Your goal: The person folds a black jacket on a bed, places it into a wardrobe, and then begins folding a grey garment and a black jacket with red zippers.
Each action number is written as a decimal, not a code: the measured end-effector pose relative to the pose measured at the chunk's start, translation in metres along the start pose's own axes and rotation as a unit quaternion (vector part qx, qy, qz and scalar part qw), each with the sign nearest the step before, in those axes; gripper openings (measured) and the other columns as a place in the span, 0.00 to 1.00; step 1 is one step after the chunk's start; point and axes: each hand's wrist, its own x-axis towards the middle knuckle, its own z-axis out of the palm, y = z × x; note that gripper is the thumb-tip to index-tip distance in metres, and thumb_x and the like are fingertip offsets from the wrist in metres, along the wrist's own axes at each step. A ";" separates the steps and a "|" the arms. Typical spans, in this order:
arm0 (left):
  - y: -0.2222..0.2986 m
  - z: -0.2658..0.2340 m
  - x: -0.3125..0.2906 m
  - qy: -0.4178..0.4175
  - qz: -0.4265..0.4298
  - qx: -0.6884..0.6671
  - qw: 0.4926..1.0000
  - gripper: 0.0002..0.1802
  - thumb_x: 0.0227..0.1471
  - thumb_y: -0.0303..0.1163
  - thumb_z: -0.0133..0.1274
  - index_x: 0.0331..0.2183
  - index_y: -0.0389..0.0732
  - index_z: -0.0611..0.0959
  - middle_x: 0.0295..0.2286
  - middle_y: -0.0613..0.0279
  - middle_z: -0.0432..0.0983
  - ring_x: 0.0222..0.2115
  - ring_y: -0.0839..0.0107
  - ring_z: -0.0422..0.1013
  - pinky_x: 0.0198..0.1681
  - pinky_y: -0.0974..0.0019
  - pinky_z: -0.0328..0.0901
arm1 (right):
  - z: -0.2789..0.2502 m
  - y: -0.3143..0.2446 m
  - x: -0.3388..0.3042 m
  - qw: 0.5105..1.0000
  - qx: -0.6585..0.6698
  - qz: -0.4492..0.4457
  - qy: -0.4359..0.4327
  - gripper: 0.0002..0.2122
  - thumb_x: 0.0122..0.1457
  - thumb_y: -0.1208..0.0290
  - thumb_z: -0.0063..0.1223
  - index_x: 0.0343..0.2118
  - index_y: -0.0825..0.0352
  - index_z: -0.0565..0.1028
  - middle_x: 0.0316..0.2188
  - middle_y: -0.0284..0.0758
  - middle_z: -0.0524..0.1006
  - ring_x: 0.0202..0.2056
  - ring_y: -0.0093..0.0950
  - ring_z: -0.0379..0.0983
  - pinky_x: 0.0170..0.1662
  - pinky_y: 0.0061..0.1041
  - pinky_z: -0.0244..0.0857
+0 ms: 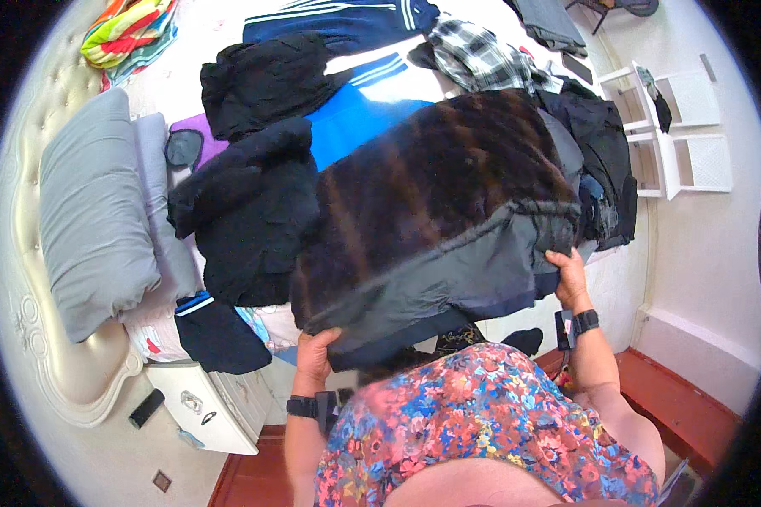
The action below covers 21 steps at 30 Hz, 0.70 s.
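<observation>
A large dark garment with brown fur on one face and smooth grey-black cloth on the other (448, 160) lies spread in front of me, its near edge drawn toward my body. At its near left corner, my left hand (315, 357) is closed on the cloth. My right hand (570, 279) grips its right edge, thumb on top. Just left of the garment is a black top (258, 228), bunched on the bed. Bright blue clothing with white stripes (359, 114) shows behind the fur. What kind of garment I hold is not certain.
Grey pillows (93, 220) lean against the cream headboard (27, 211). Black clothes (266, 84), a checked shirt (482, 59) and dark trousers (596, 144) cover the bed. A white bedside cabinet (203, 406) stands low left; a white shelf (668, 152) is at right.
</observation>
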 end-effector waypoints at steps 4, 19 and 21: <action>-0.015 -0.001 -0.004 0.047 0.006 0.008 0.999 0.21 0.44 0.23 0.52 0.43 0.34 0.73 0.39 0.57 0.74 0.38 0.63 0.72 0.43 0.62 0.67 | -0.022 0.030 0.010 0.996 -0.084 0.004 -0.032 0.15 0.45 0.83 0.54 0.38 0.69 0.72 0.34 0.32 0.75 0.34 0.26 0.71 0.42 0.26 0.65; -0.047 0.001 0.018 0.170 0.289 0.218 0.916 0.30 0.42 0.20 0.53 0.50 0.34 0.65 0.45 0.58 0.67 0.44 0.68 0.64 0.51 0.67 0.55 | -0.046 -0.005 0.015 0.959 -0.267 -0.058 -0.080 0.14 0.47 0.70 0.60 0.33 0.72 0.72 0.28 0.32 0.75 0.30 0.19 0.69 0.34 0.18 0.64; -0.049 0.001 0.019 0.167 0.307 0.239 0.906 0.29 0.44 0.21 0.53 0.50 0.34 0.64 0.45 0.57 0.66 0.44 0.68 0.63 0.52 0.67 0.54 | -0.043 -0.003 0.013 0.965 -0.231 -0.028 -0.120 0.14 0.48 0.68 0.60 0.34 0.71 0.73 0.29 0.32 0.75 0.30 0.19 0.69 0.35 0.18 0.64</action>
